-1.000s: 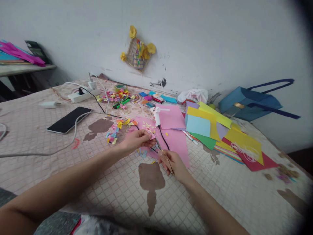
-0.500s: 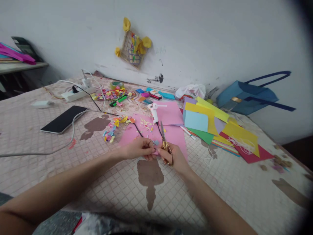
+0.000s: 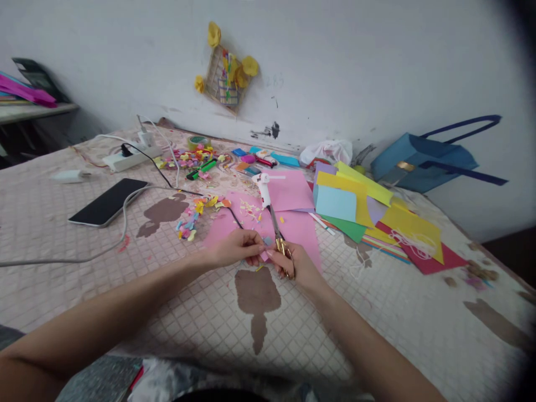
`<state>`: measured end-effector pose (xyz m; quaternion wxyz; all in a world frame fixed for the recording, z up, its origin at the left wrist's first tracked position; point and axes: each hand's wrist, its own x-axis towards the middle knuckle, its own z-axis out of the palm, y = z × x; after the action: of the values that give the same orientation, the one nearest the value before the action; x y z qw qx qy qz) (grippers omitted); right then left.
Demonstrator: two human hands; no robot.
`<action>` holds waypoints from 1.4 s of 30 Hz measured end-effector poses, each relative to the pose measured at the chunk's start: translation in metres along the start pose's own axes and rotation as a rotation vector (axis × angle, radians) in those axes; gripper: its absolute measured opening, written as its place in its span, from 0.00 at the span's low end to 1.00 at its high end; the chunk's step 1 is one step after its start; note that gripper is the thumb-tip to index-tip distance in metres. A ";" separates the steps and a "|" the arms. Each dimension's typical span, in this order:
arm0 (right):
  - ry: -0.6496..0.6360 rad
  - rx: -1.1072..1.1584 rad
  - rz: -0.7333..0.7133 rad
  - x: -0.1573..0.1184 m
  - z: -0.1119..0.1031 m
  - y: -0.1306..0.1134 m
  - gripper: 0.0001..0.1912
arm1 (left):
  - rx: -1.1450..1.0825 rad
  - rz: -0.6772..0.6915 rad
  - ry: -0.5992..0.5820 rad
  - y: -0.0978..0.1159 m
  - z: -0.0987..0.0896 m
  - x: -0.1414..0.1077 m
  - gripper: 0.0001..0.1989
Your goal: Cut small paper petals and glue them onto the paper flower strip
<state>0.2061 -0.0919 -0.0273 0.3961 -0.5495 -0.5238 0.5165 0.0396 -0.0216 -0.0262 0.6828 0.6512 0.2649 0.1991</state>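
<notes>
My left hand [image 3: 239,247] is closed, its thumb and fingers pinching a small piece of pink paper [image 3: 264,255]. Gold-handled scissors [image 3: 280,239] are held in my right hand [image 3: 302,264], blades pointing away from me toward the glue gun. That hand's thumb and fingertip reach to the same paper piece, so both hands almost meet. Below them lies a pink paper sheet [image 3: 304,231] strewn with tiny cut scraps [image 3: 250,209]. A white glue gun [image 3: 263,191] rests on the pink paper just beyond the scissors' tips.
To the left are a string of paper flowers [image 3: 187,224], a black phone [image 3: 108,202] and a power strip [image 3: 130,158] with cables. Coloured paper sheets [image 3: 336,202] are stacked on the right, before a blue bag [image 3: 422,162]. A green cutter [image 3: 201,169] lies further back.
The pink paper piece now shows plainly between my fingertips. The scissors' blades have tipped a little to the left, and a small yellow-green strip shows below my left hand.
</notes>
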 end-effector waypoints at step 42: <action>0.099 -0.003 -0.067 -0.003 0.000 -0.004 0.11 | 0.083 -0.024 0.061 0.006 0.008 -0.001 0.12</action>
<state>0.2058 -0.0943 -0.0231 0.4378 -0.5573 -0.5223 0.4742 0.0436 -0.0281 -0.0205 0.6492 0.6693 0.3014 0.1994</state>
